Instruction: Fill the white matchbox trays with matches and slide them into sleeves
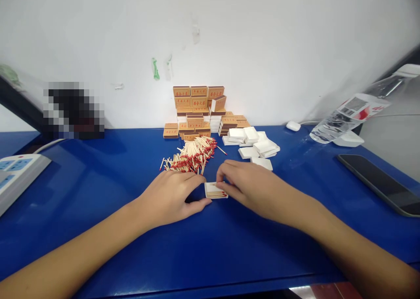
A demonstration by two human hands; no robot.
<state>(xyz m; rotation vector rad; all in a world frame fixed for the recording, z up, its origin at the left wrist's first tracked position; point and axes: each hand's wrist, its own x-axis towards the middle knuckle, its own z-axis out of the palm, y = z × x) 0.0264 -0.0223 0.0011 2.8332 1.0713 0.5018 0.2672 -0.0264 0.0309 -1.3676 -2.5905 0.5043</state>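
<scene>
A small white matchbox tray (211, 188) lies on the blue table with red-tipped matches (216, 194) along its near side. My left hand (179, 194) steadies its left end between thumb and forefinger. Over the tray's right half, my right hand (244, 183) is closed in a pinch; a thin stick like a match shows at its fingertips, mostly hidden. Just beyond the hands is a large loose pile of matches (193, 154). Several white inner trays (251, 137) lie in a heap behind my right hand.
Brown matchboxes (199, 103) are stacked against the white wall. A power strip (19, 172) sits at the left edge. To the right are a phone (377, 181), a tilted plastic bottle (351, 115) and a small white case (293, 126). The blue table (183, 255) ends near me.
</scene>
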